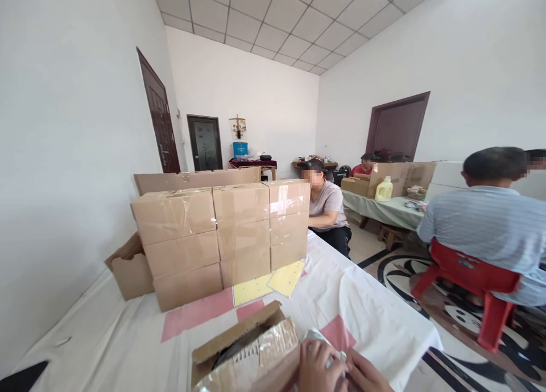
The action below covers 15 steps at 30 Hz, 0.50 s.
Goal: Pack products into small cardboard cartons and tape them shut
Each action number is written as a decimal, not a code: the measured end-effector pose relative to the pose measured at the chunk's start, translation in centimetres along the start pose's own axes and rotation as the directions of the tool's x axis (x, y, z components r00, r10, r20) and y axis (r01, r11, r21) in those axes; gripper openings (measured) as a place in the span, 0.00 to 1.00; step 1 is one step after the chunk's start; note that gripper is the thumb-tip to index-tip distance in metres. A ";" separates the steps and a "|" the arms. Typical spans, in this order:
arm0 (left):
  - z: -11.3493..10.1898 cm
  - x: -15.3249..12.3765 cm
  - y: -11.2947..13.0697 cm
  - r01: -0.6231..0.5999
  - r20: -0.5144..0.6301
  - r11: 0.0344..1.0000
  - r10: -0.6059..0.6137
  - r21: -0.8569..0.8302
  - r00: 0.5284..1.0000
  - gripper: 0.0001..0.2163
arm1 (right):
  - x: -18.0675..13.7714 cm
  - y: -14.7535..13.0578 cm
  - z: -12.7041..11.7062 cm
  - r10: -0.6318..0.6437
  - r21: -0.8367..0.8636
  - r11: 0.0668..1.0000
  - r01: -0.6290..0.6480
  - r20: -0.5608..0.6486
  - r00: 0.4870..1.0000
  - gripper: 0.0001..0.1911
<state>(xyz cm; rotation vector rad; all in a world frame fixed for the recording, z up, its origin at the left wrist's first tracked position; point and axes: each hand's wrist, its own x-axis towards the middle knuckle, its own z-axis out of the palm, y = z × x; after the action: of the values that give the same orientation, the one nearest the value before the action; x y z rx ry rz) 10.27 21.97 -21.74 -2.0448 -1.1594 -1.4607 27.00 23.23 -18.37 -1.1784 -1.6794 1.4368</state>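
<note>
Pale item (342, 356) between the hands (318, 364), open carton (273, 355) beside.
Item small, mostly hidden; carton brown, taped, on the bench (379, 312).

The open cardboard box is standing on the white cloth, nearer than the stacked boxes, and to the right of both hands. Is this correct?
Not the side: the head view shows the open cardboard box to the left of the left hand and right hand. It is on the white cloth, nearer than the stacked boxes.

Tbl (375, 318) w/ open ctn (256, 358), bxs (243, 235)
</note>
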 end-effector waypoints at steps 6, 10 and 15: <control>-2.8 0.5 1.5 0.106 0.222 0.994 -0.105 0.008 0.969 0.09 | 0.3 1.5 -0.6 -0.054 0.052 0.998 0.047 0.152 0.987 0.33; -3.3 0.7 2.1 0.138 0.244 0.990 -0.135 0.004 0.960 0.10 | -0.3 0.8 -0.5 -0.071 0.048 0.997 0.066 0.112 0.991 0.33; -2.9 0.4 2.3 0.192 0.274 0.981 -0.175 -0.036 0.946 0.07 | -1.0 0.2 -0.3 -0.089 0.037 0.996 0.086 0.096 0.991 0.32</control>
<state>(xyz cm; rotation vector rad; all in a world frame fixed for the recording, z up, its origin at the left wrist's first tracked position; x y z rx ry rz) 10.35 18.74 -19.89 -2.2865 -1.4639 -1.3428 27.71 22.49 -18.42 -1.0184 -1.7441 1.4832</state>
